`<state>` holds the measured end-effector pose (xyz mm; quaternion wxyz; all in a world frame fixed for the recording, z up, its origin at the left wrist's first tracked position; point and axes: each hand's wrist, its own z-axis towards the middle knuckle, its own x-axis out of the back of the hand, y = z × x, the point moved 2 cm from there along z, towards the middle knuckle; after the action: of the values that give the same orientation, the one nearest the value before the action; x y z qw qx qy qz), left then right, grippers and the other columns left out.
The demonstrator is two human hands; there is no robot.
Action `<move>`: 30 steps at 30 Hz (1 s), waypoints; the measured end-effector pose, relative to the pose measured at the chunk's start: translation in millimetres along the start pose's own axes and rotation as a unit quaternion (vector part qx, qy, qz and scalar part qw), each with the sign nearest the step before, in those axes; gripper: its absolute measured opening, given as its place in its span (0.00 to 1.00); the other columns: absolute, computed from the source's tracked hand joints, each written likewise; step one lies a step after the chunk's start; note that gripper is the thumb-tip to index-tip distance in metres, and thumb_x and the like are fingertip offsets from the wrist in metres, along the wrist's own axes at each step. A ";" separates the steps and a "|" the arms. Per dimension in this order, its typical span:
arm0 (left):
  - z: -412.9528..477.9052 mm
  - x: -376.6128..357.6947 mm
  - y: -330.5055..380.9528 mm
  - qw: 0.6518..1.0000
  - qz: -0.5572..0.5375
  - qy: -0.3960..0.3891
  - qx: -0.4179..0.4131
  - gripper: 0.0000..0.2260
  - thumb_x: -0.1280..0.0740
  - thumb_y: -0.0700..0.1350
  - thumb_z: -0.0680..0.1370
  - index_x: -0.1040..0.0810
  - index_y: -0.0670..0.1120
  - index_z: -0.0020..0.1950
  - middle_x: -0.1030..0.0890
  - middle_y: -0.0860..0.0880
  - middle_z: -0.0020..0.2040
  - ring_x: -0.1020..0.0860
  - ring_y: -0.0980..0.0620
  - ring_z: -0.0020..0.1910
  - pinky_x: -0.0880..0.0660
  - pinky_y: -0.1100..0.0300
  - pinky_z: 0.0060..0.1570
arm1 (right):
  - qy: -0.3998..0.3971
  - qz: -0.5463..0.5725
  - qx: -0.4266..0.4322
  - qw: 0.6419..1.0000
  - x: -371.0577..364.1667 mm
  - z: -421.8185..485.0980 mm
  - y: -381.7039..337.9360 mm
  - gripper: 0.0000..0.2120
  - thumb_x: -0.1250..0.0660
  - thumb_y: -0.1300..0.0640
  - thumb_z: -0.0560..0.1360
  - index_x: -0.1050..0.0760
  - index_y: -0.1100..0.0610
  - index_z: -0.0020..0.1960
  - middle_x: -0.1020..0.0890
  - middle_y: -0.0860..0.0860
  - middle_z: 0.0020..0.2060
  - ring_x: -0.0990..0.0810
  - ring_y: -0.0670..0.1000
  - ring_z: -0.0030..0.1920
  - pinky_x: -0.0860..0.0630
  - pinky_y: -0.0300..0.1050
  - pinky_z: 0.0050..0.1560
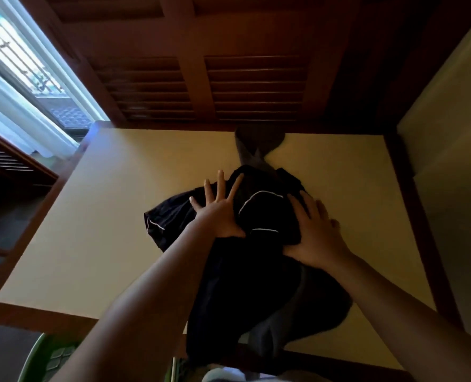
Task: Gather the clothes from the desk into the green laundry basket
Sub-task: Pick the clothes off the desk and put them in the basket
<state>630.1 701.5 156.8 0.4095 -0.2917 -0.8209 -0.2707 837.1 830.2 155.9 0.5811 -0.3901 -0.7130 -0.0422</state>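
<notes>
A heap of dark clothes (256, 271) lies across the middle of the cream desk top (91, 216), with a black garment piped in white on top and a grey garment (253, 150) stretching toward the back edge. My left hand (217, 208) presses flat on the black garment with fingers spread. My right hand (314, 230) lies over the pile's right side with straight fingers, its thumb at the cloth's edge. The heap's near end hangs over the desk's front edge. The green laundry basket (35, 359) shows at the bottom left, below the desk and partly hidden by my left arm.
A wooden louvred panel (201, 86) stands behind the desk. A window with white curtains (22, 78) is on the left. A pale wall or cabinet side (449, 133) borders the desk on the right. Something white (223, 374) shows at the bottom edge.
</notes>
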 end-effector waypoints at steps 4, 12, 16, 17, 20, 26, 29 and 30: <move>5.8 -14.9 -11.5 0.991 -0.015 -0.110 0.073 0.56 0.21 0.61 0.69 0.60 0.62 0.83 0.73 0.54 0.80 0.63 0.29 0.80 0.57 0.16 0.66 | -0.162 -0.032 0.020 0.986 -15.3 -5.8 -7.6 0.75 0.24 0.23 0.47 0.76 0.32 0.74 0.78 0.42 0.75 0.73 0.62 0.77 0.54 0.83 0.67; -24.7 -37.0 -26.7 0.992 -0.053 0.094 0.059 0.31 0.30 0.53 0.75 0.35 0.54 0.77 0.25 0.49 0.66 0.25 0.39 0.65 0.24 0.39 0.59 | -0.140 -0.144 0.004 0.980 -46.3 -1.4 -8.4 0.67 0.25 0.30 0.59 0.70 0.41 0.79 0.58 0.56 0.80 0.50 0.68 0.78 0.41 0.71 0.71; -59.8 -44.9 -39.9 0.971 -0.123 0.173 0.111 0.34 0.32 0.46 0.75 0.37 0.55 0.80 0.18 0.45 0.60 0.20 0.38 0.59 0.24 0.50 0.48 | -0.058 -0.119 0.034 0.991 -46.4 -0.2 -5.7 0.57 0.26 0.36 0.61 0.56 0.43 0.80 0.40 0.54 0.76 0.36 0.64 0.71 0.29 0.60 0.65; -70.7 -48.8 -46.6 0.962 -0.150 0.185 0.132 0.34 0.32 0.45 0.74 0.37 0.55 0.79 0.17 0.44 0.59 0.19 0.37 0.58 0.24 0.50 0.47 | -0.045 -0.109 0.038 0.992 -47.1 -0.6 -6.1 0.56 0.26 0.36 0.61 0.53 0.43 0.80 0.37 0.54 0.74 0.33 0.64 0.69 0.27 0.59 0.63; -104.8 -67.3 -71.5 0.934 -0.223 0.209 0.186 0.27 0.33 0.41 0.72 0.28 0.50 0.72 0.15 0.41 0.53 0.18 0.36 0.52 0.23 0.51 0.43 | -0.005 -0.062 0.056 0.996 -55.1 -5.5 -10.3 0.51 0.31 0.35 0.57 0.45 0.44 0.76 0.28 0.55 0.67 0.26 0.65 0.61 0.23 0.59 0.57; -184.6 -112.6 -135.3 0.857 -0.333 0.255 0.301 0.19 0.32 0.38 0.71 0.22 0.44 0.62 0.16 0.39 0.50 0.19 0.35 0.51 0.23 0.51 0.45 | 0.004 0.000 0.106 0.994 -87.0 -26.6 -63.6 0.45 0.24 0.42 0.58 0.36 0.46 0.72 0.23 0.54 0.61 0.22 0.63 0.57 0.21 0.55 0.50; -232.6 -138.5 -176.6 0.812 -0.378 0.268 0.354 0.17 0.33 0.39 0.71 0.22 0.43 0.59 0.16 0.40 0.49 0.19 0.35 0.50 0.22 0.50 0.46 | -0.010 0.002 0.134 0.991 -112.9 -45.6 -105.3 0.42 0.23 0.41 0.61 0.36 0.44 0.71 0.23 0.52 0.61 0.22 0.61 0.57 0.23 0.50 0.47; -250.9 -146.8 -190.2 0.796 -0.391 0.277 0.369 0.18 0.33 0.40 0.70 0.22 0.44 0.59 0.16 0.41 0.49 0.19 0.36 0.51 0.22 0.50 0.47 | -0.017 0.000 0.142 0.990 -122.5 -53.9 -121.7 0.41 0.23 0.41 0.61 0.36 0.43 0.70 0.23 0.51 0.61 0.22 0.60 0.57 0.25 0.49 0.46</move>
<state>698.4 362.3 125.8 0.5554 0.3152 -0.7540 -0.1538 808.8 656.2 115.5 0.6179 -0.3048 -0.7217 0.0662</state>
